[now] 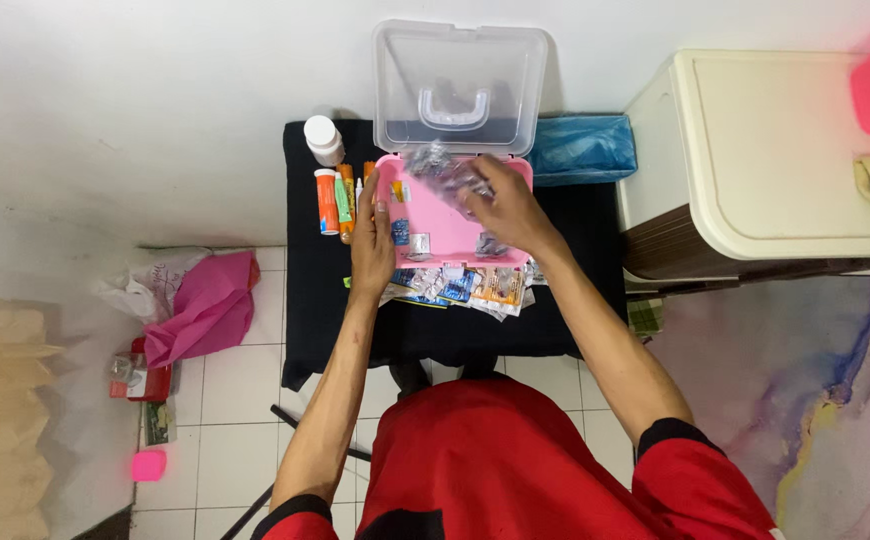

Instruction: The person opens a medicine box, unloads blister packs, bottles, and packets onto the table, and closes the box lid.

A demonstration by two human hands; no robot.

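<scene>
A pink box (442, 232) with its clear lid (458, 90) swung up stands on a small black-covered table (565, 300). My left hand (371, 240) rests flat against the box's left wall. My right hand (500, 205) is over the box and grips a bundle of silvery blister packs (440, 170). A few small packets lie inside the box. Several sachets and blister packs (470, 287) lie on the table just in front of the box.
A white bottle (324, 139) and orange tubes (329, 200) stand left of the box. A blue plastic bag (583, 148) lies at the table's back right. A cream cabinet (775, 150) stands to the right. A pink bag (205, 305) and clutter lie on the tiled floor at left.
</scene>
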